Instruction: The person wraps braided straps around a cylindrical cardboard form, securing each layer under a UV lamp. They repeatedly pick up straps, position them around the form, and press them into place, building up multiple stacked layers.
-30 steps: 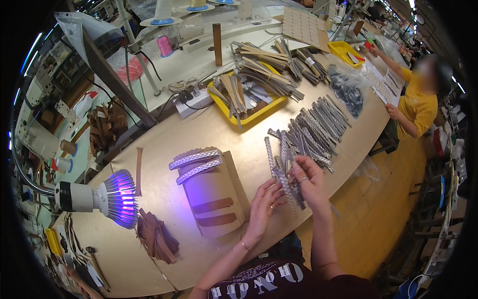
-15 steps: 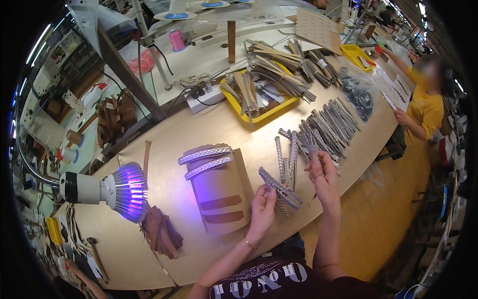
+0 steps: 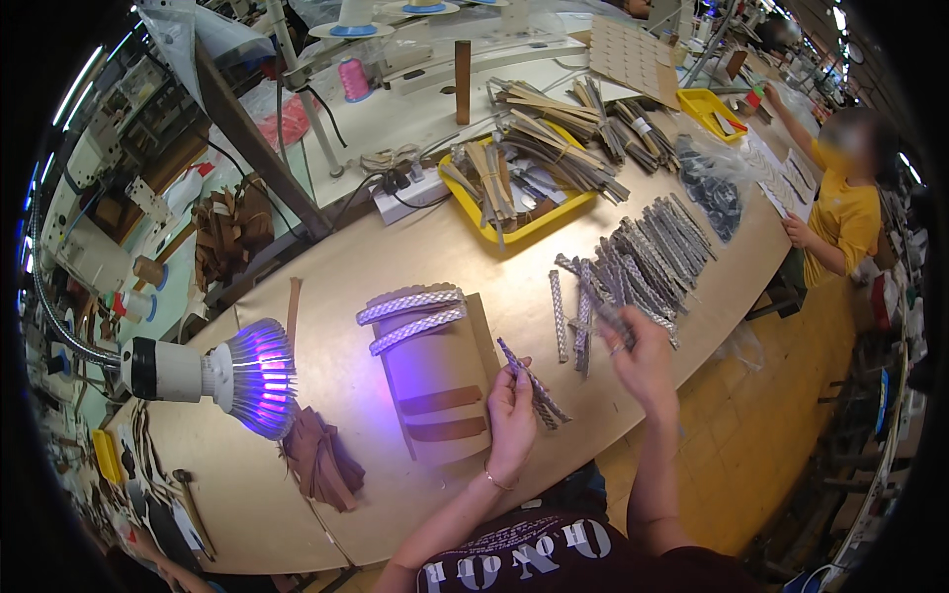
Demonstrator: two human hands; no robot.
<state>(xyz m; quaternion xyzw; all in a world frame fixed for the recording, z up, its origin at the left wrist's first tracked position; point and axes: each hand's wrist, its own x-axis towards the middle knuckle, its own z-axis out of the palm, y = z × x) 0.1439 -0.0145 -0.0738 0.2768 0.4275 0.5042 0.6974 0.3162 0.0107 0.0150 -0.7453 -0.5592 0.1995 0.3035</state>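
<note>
Between the thumb and fingers of my left hand (image 3: pixel 513 413) is a small bunch of braided grey strips (image 3: pixel 543 393), angled over the table's near edge. My right hand (image 3: pixel 643 361) is bent inward by the loose strips and smeared by motion. A blurred grey braided strip (image 3: pixel 606 316) shows at its fingertips. Just beyond, a single braided strip (image 3: pixel 559 316) lies apart from the row of braided strips (image 3: pixel 657 252). Left of my left hand stands a curved cardboard form (image 3: pixel 435 361), bearing two silvery braided strips (image 3: pixel 415 318) and two brown strips (image 3: pixel 443 415).
A lamp (image 3: pixel 257 381) glowing violet reaches in from the left, near a brown strip pile (image 3: pixel 321 460). Behind are a yellow tray (image 3: pixel 514 235) heaped with strips and a pink thread spool (image 3: pixel 352 81). At far right, a person in yellow (image 3: pixel 845 212) works.
My left hand has turned its strips more upright and shifted slightly. My right hand has dipped nearer the table, its fingers swinging inward. Some strips beside it have shifted.
</note>
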